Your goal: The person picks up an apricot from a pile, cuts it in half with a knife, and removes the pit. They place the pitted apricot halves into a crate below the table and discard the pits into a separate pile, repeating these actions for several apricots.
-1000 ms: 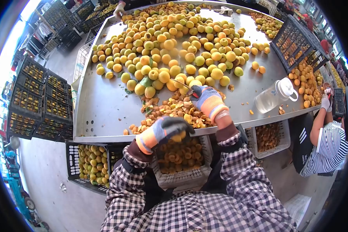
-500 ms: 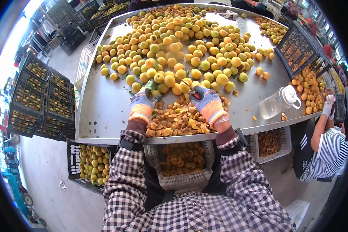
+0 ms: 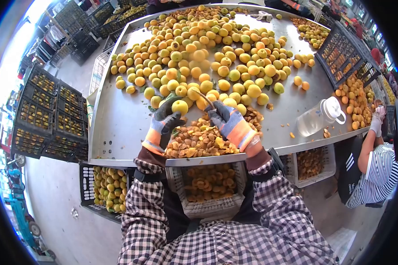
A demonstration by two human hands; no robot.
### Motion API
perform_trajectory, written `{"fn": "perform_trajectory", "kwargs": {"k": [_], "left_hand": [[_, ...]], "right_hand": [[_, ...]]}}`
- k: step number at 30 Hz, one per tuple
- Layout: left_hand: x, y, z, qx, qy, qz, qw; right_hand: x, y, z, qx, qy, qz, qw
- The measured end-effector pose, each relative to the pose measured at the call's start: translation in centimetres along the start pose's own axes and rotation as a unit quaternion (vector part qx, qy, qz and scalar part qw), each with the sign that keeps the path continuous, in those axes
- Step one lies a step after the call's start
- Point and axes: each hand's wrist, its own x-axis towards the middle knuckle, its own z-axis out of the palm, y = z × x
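My left hand [image 3: 162, 123], in a grey and orange glove, has its thumb and fingers around a yellow-green apricot [image 3: 180, 106]. My right hand [image 3: 229, 122], gloved alike, is closed on a tool with a thin curved metal end [image 3: 204, 97], which points up and left over the fruit; its handle is hidden in the palm. Between and below my hands lies a heap of split apricot pieces [image 3: 198, 140] at the near table edge. Beyond them spreads a large pile of whole apricots [image 3: 199, 57].
A metal table [image 3: 124, 117] with a raised rim holds the fruit. A clear water jug [image 3: 313, 118] stands at right, near a tilted black crate [image 3: 340, 55]. Crates of apricots [image 3: 108, 187] and apricot pieces [image 3: 210, 182] sit below the edge. A person in stripes [image 3: 378, 172] works at right.
My left hand has drawn slightly left and down, its fingers now showing around an apricot. My right hand has turned, hiding the tool's red and black handle.
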Motion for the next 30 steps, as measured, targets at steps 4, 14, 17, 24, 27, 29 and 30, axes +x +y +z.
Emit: {"fn": "perform_trajectory", "kwargs": {"k": [4, 14, 17, 24, 27, 29, 30], "left_hand": [[-1.3, 1.2, 1.0, -0.061, -0.034, 0.039, 0.997], [-2.7, 2.1, 2.1, -0.068, -0.116, 0.025, 0.991], [-2.9, 1.9, 2.1, -0.004, -0.073, 0.049, 0.996], [-1.9, 1.3, 0.2, 0.065, -0.122, 0.102, 0.985], [-2.1, 1.5, 0.3, 0.108, -0.121, 0.113, 0.980], [-2.6, 1.9, 0.5, 0.090, -0.107, 0.091, 0.986], [-2.7, 2.1, 0.5, 0.091, -0.108, 0.091, 0.986]], "right_hand": [[-0.9, -1.3, 0.3, -0.092, -0.032, -0.086, 0.992], [-1.4, -1.7, 1.1, -0.148, -0.033, -0.090, 0.984], [-1.7, -2.4, 0.8, -0.139, -0.056, -0.093, 0.984], [-2.0, -1.3, 1.1, -0.100, -0.097, -0.086, 0.986], [-2.1, -0.8, 1.6, -0.096, -0.089, -0.086, 0.988], [-2.1, -0.7, 1.7, -0.099, -0.085, -0.088, 0.987], [-2.2, -0.7, 1.8, -0.095, -0.080, -0.089, 0.988]]}}
